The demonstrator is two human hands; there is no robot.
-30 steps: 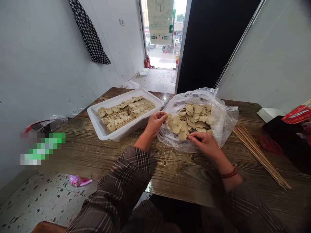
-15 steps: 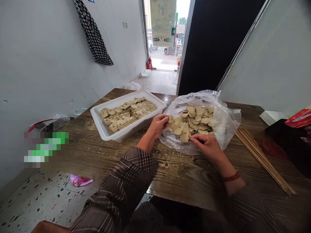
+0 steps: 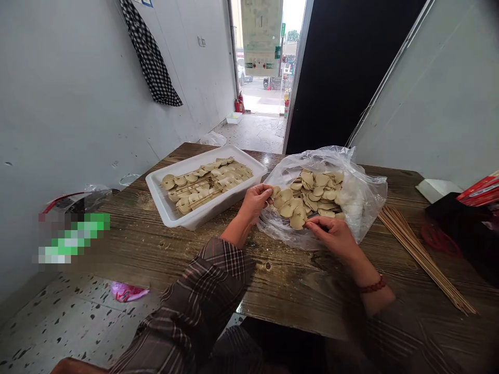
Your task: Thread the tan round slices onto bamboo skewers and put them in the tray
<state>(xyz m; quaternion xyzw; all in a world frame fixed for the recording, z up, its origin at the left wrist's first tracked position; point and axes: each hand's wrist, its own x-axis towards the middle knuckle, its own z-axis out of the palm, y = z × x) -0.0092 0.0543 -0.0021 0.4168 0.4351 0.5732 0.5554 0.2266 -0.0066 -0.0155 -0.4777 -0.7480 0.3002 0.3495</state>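
Several thin beige round slices (image 3: 289, 205) hang in a row between my hands, threaded on a skewer that is mostly hidden. At the row's left end, my left hand (image 3: 257, 201) is closed in a pinch on the slices. My right hand (image 3: 329, 232), with a red bracelet at the wrist, pinches the skewer's end at the lower right. Just behind lies an open clear plastic bag (image 3: 362, 200) holding a heap of loose slices (image 3: 322, 187). To the left, a white tray (image 3: 158, 205) holds rows of skewered slices (image 3: 206, 182).
Bare wooden skewers (image 3: 424, 257) lie in a bundle on the dark wooden table (image 3: 156, 254) at the right. Beyond them are a black container (image 3: 452, 218) and a red package (image 3: 481, 189). The table's near edge is close to my body.
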